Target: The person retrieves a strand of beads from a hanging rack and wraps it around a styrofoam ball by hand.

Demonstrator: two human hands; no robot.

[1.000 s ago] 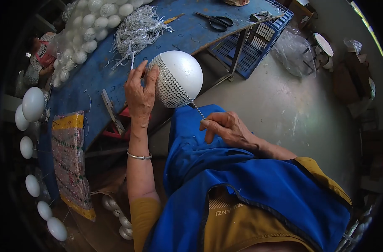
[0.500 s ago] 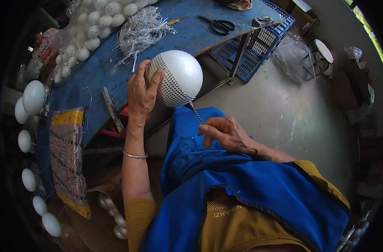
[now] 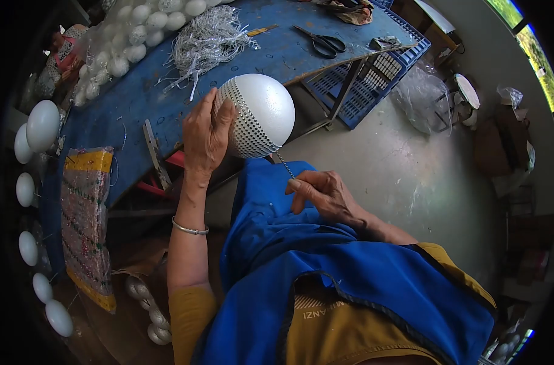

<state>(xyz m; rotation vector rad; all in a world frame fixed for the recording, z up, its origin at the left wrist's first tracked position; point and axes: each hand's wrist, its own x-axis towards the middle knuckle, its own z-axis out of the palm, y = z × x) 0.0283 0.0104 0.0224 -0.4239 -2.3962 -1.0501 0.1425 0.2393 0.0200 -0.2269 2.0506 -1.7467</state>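
A white foam ball (image 3: 270,104), its left part banded with rows of small silvery beads, is held up in front of me near the table's edge. My left hand (image 3: 207,135) grips it from the left, thumb across the beaded rows and fingers round the back. From the ball's underside a thin bead strand (image 3: 284,164) runs down, fairly straight, to my right hand (image 3: 325,193). There the thumb and index finger pinch its lower end. The far side of the ball is hidden.
On the blue table (image 3: 137,112) lie a heap of silver tinsel strands (image 3: 207,45), black scissors (image 3: 324,44) and a bag of white balls (image 3: 134,36). White balls (image 3: 43,126) line the left. A blue crate (image 3: 380,70) stands beyond the table; another person (image 3: 67,55) is at far left.
The camera view has shifted a little. Both hands keep their hold on the ball and the strand, with hardly any movement between them.
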